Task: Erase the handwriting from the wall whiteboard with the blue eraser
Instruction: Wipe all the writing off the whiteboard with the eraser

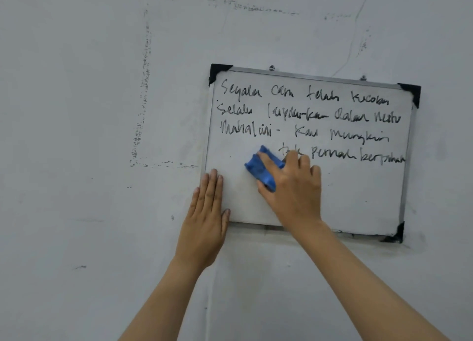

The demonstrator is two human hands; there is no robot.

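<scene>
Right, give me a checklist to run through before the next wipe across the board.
1. Eraser held firmly: ok, right hand has its grip around it.
2. Eraser flat on the board: cannot tell, the hand covers much of it.
3. Board steadied: ok, left hand lies flat over its lower-left edge.
4. Writing left to erase: not ok, three full lines and the right part of a fourth remain.
5. Path to the fourth line: ok, the eraser sits just left of it.
6. Board level: not ok, it hangs tilted on the wall.
</scene>
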